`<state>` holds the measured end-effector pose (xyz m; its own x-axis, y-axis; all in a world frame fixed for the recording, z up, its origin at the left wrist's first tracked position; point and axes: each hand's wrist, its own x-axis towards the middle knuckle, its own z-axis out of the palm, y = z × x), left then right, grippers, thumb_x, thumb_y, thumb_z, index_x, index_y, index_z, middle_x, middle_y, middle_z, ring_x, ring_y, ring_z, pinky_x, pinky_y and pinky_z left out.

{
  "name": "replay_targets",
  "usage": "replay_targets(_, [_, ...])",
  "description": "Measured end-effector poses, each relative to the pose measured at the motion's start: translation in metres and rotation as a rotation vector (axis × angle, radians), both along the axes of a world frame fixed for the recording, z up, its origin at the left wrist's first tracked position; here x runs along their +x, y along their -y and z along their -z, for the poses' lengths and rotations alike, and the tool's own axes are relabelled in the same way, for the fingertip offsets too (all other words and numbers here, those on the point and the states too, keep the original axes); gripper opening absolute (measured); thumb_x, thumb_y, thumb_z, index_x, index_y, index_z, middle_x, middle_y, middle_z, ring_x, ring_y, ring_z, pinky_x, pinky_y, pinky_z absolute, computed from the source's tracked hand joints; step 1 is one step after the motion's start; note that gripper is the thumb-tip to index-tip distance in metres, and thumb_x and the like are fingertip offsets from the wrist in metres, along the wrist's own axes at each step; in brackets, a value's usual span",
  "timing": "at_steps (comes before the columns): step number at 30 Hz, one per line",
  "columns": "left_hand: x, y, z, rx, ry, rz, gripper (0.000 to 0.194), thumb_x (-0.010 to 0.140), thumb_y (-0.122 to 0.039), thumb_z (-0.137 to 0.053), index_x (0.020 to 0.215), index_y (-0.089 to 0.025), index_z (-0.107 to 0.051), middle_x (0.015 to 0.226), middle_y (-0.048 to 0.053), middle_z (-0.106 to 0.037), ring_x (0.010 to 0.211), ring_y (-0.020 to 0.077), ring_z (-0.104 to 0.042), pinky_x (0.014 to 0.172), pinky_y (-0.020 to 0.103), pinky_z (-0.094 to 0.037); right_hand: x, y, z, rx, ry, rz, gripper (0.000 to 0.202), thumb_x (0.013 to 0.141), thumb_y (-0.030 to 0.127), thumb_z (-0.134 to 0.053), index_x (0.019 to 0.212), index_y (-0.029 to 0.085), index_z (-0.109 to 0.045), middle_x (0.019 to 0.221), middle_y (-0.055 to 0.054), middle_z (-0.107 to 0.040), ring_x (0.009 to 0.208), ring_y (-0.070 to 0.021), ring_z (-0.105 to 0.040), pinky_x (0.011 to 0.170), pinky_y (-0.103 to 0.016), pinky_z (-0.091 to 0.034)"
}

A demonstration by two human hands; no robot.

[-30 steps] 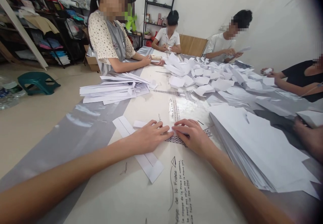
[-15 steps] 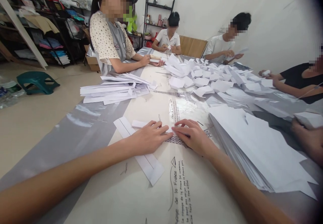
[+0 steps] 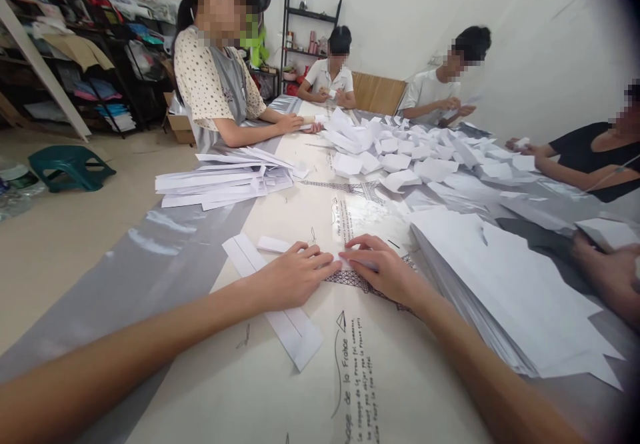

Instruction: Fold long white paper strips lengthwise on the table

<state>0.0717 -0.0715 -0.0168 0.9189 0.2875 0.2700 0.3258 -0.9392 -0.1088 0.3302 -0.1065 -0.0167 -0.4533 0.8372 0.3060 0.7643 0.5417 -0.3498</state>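
Observation:
Both of my hands work low over the table at a narrow white paper strip (image 3: 273,245). Its left end sticks out beyond my left hand (image 3: 293,277), and a small part shows between the fingertips. My left fingers press down on the strip, with most of it hidden under them. Thumb and fingers of my right hand (image 3: 387,271) pinch its right part, close to the left fingertips. A wider paper strip with a lengthwise crease (image 3: 295,339) lies slanted on the table beneath my left wrist.
A stack of white paper sheets (image 3: 505,284) lies to the right. Long paper strips (image 3: 220,181) are piled at the left. Many folded paper pieces (image 3: 400,154) heap up farther back on the printed tablecloth (image 3: 280,397). Several people sit or stand around the table handling paper.
My hands stay at the same spot on the paper strip, with only slight finger movement. The whole view has shifted a little.

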Motion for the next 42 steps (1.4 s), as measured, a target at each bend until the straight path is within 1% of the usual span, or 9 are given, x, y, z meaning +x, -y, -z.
replay_targets(7, [-0.001,0.000,-0.002,0.037,-0.011,-0.024,0.042,0.094,-0.005,-0.042,0.133,-0.020,-0.052,0.106,0.008,-0.063,0.096,0.0235,-0.055,0.087,0.036,-0.038,-0.001,-0.001,0.002,-0.001,-0.016,0.008,0.028,0.101,0.024,-0.052,0.115,0.033,-0.074,0.120,-0.007,-0.063,0.095,-0.0224,-0.063,0.089,-0.047,-0.055])
replay_targets(12, [-0.002,-0.001,0.000,0.026,-0.007,-0.030,0.045,0.092,-0.003,-0.043,0.133,-0.021,-0.052,0.106,0.007,-0.062,0.095,0.0224,-0.053,0.089,0.034,-0.039,0.000,-0.005,0.005,-0.001,-0.044,-0.007,0.027,0.101,0.026,-0.053,0.114,0.033,-0.075,0.121,-0.007,-0.063,0.090,-0.0203,-0.063,0.089,-0.046,-0.056])
replay_targets(17, [-0.004,-0.001,-0.001,0.013,-0.014,-0.028,0.045,0.093,-0.003,-0.043,0.134,-0.021,-0.052,0.106,0.007,-0.061,0.095,0.0223,-0.052,0.088,0.034,-0.039,0.007,-0.005,0.004,-0.018,-0.047,-0.019,0.031,0.100,0.020,-0.049,0.117,0.032,-0.073,0.122,-0.007,-0.063,0.100,-0.0221,-0.064,0.090,-0.044,-0.056])
replay_targets(21, [-0.004,-0.002,-0.003,-0.005,-0.001,-0.028,0.043,0.094,-0.003,-0.043,0.132,-0.022,-0.054,0.104,0.006,-0.061,0.092,0.0219,-0.052,0.085,0.033,-0.039,0.007,-0.005,0.006,0.007,-0.026,-0.027,0.032,0.099,0.019,-0.050,0.117,0.032,-0.073,0.120,-0.007,-0.063,0.089,-0.0208,-0.064,0.086,-0.046,-0.056])
replay_targets(24, [-0.004,-0.002,-0.002,-0.010,0.015,-0.025,0.042,0.095,-0.005,-0.042,0.132,-0.022,-0.054,0.103,0.006,-0.061,0.092,0.0217,-0.052,0.085,0.033,-0.039,0.005,-0.005,0.006,0.013,-0.037,-0.027,0.032,0.099,0.019,-0.051,0.116,0.032,-0.073,0.120,-0.007,-0.063,0.088,-0.0206,-0.063,0.086,-0.047,-0.056])
replay_targets(32, [-0.009,-0.005,-0.004,-0.009,-0.013,-0.019,0.040,0.096,-0.005,-0.044,0.130,-0.021,-0.056,0.105,0.007,-0.061,0.090,0.0220,-0.051,0.083,0.033,-0.041,0.008,-0.002,-0.001,-0.032,-0.023,-0.048,0.035,0.099,0.017,-0.048,0.119,0.033,-0.072,0.123,-0.006,-0.062,0.096,-0.0215,-0.061,0.091,-0.046,-0.054])
replay_targets(35, [-0.012,-0.007,-0.005,-0.019,-0.015,-0.009,0.040,0.096,-0.004,-0.043,0.129,-0.020,-0.057,0.105,0.007,-0.061,0.092,0.0221,-0.051,0.083,0.033,-0.042,0.005,-0.001,0.000,-0.017,-0.010,-0.052,0.035,0.100,0.017,-0.048,0.121,0.032,-0.071,0.123,-0.007,-0.061,0.095,-0.0223,-0.059,0.089,-0.047,-0.054])
replay_targets(39, [-0.011,-0.007,-0.003,-0.014,0.000,0.015,0.042,0.093,0.000,-0.042,0.129,-0.016,-0.056,0.107,0.009,-0.059,0.100,0.0237,-0.051,0.092,0.036,-0.042,0.001,-0.001,0.003,0.003,-0.018,-0.055,0.035,0.099,0.015,-0.048,0.120,0.032,-0.071,0.123,-0.007,-0.061,0.096,-0.0225,-0.058,0.089,-0.047,-0.054])
replay_targets(42, [-0.011,-0.007,-0.002,-0.020,0.014,0.028,0.043,0.091,0.002,-0.042,0.128,-0.016,-0.056,0.104,0.008,-0.059,0.094,0.0222,-0.052,0.088,0.034,-0.044,0.001,0.000,0.001,-0.014,-0.029,-0.053,0.035,0.099,0.015,-0.048,0.120,0.032,-0.070,0.124,-0.007,-0.061,0.098,-0.0219,-0.058,0.091,-0.046,-0.054])
